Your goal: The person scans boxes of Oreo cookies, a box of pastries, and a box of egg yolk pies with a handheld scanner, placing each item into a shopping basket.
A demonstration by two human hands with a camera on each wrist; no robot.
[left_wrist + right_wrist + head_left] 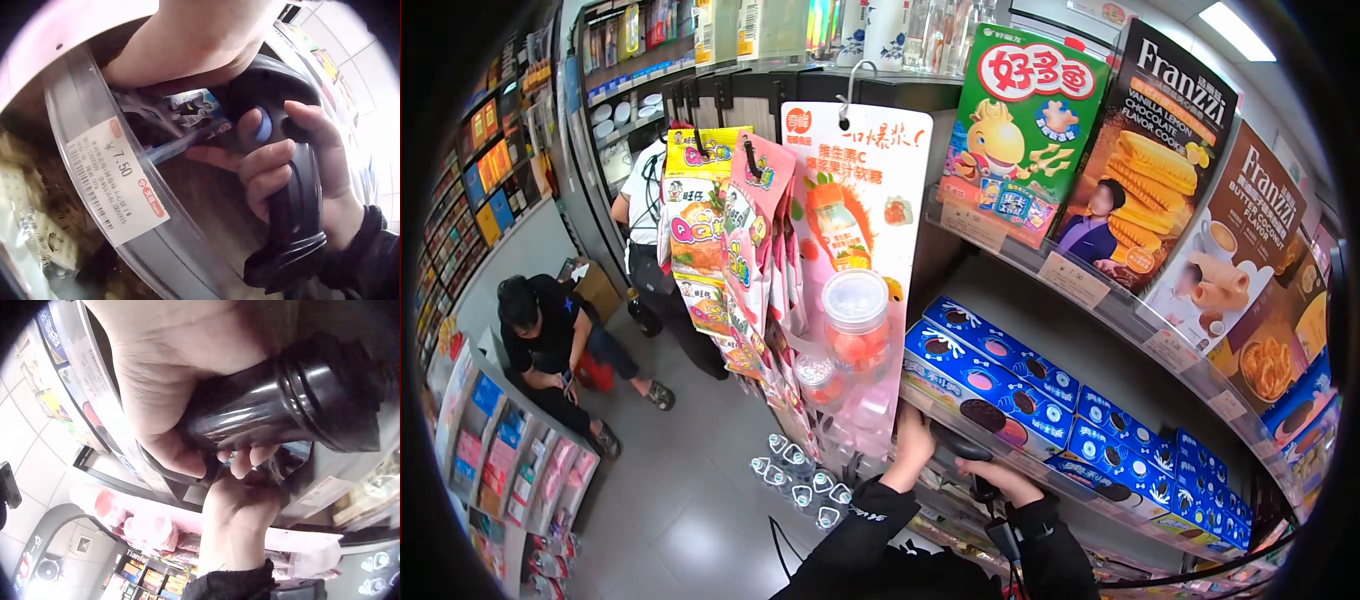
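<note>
My right hand (1008, 482) grips a black handheld barcode scanner (294, 200) by its handle. A finger lies at the scanner's blue trigger (264, 125). My left hand (912, 442) reaches in over the shelf edge, just left of the scanner head. Beneath that hand, in the left wrist view, is a dark and blue printed package (197, 112). The left fingertips are hidden, and I cannot tell whether they hold the package. A white price label (119, 181) reading 7.50 sits in the clear shelf strip beside it.
Blue cookie boxes (990, 385) line the shelf on the right, with larger snack boxes (1020, 130) above. Hanging candy bags (700, 220) and a pink display card (850, 150) stand at the left. Bottles (800, 480) stand on the floor. A seated person (545, 330) is further left.
</note>
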